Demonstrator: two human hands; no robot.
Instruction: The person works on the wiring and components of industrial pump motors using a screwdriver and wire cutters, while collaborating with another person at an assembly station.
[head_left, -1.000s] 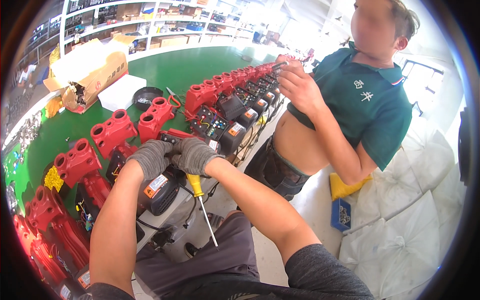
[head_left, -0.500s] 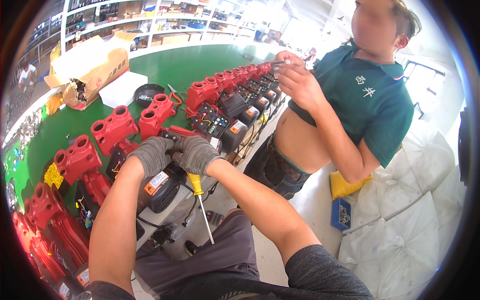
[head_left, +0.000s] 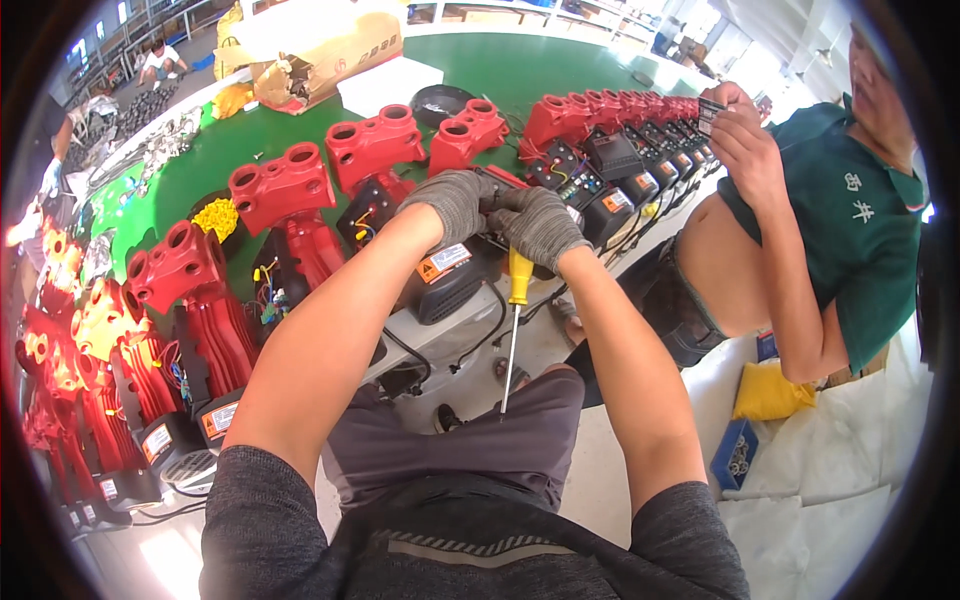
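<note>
My left hand [head_left: 449, 207] and my right hand [head_left: 543, 228], both in grey knit gloves, meet over a red and black motor unit [head_left: 442, 275]. A screwdriver [head_left: 518, 277] with a yellow handle is held in my right hand, its shaft pointing down toward my lap. The fingers of my left hand are bent in at a dark part at the unit's top, beside the right fingertips. What the left fingers pinch is hidden by the gloves. Behind them rises a red casting [head_left: 470, 135] with round openings.
Similar red units [head_left: 285, 190] line the green table [head_left: 480, 60] on both sides. A black bowl [head_left: 440, 104], a yellow heap of small parts [head_left: 215, 217] and a cardboard box [head_left: 335, 65] stand on it. At right, a co-worker [head_left: 800, 220] holds a small item; below are a yellow bag [head_left: 772, 392] and blue bin [head_left: 735, 455].
My view has turned left, so table, units and co-worker sit farther right in the picture. Both hands stay together at the same unit, and the screwdriver is still in my right hand.
</note>
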